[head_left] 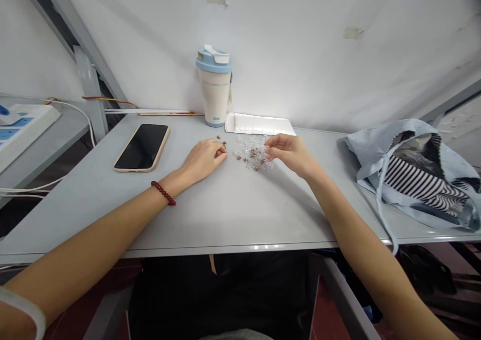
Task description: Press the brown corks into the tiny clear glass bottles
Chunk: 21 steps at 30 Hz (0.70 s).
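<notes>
My left hand [205, 159] rests on the grey desk [225, 215] with its fingers curled together. Its fingertips are right next to a few small brown bits [221, 142]. A loose heap of clear plastic pieces [251, 152], mixed with more brown bits, lies between my hands. My right hand [286, 153] hovers at the heap's right side, its fingers slightly apart and reaching over the clear pieces. I cannot tell whether either hand holds a tiny piece. A red bead bracelet [163, 193] circles my left wrist.
A black-screened phone in a beige case [142, 147] lies left of my hands. Behind the heap stand a cream and blue lidded tumbler [214, 92] and a white tray [259, 124]. A blue-and-white cloth bag [413, 175] lies at the right, and a power strip [22, 129] sits at the left.
</notes>
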Each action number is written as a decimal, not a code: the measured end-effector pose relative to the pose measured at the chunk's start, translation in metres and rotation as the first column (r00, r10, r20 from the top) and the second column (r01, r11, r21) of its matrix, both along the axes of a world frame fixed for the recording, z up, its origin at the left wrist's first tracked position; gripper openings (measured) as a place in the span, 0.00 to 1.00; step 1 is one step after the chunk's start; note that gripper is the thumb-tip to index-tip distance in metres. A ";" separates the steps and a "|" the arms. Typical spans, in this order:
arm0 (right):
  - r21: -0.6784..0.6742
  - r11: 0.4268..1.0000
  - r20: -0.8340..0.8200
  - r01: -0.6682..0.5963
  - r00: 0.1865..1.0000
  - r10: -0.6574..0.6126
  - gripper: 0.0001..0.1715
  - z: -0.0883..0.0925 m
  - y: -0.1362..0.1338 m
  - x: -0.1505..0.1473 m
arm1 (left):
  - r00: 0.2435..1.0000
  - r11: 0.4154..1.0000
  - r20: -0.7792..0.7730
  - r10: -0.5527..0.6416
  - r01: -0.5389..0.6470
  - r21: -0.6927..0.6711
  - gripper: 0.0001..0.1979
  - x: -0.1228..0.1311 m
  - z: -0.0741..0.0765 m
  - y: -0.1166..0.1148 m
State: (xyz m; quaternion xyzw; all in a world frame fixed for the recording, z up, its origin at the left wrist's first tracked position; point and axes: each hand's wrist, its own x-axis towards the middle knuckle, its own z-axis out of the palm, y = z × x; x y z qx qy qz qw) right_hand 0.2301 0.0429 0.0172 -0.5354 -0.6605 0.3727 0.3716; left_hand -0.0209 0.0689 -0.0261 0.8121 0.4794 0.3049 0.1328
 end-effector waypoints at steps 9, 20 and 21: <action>-0.132 0.972 -0.325 -0.193 0.935 0.142 0.13 -0.013 -0.008 -0.021 | 0.961 0.976 0.181 -0.208 0.192 0.100 0.07 0.028 0.016 -0.040; -0.130 0.954 -0.347 -0.272 0.913 0.213 0.17 -0.011 -0.012 -0.023 | 0.962 0.975 0.191 -0.193 0.166 0.148 0.06 0.032 0.012 -0.046; -0.126 0.950 -0.354 -0.286 0.907 0.227 0.16 -0.012 -0.011 -0.022 | 0.961 0.976 0.199 -0.194 0.169 0.135 0.06 0.032 0.011 -0.046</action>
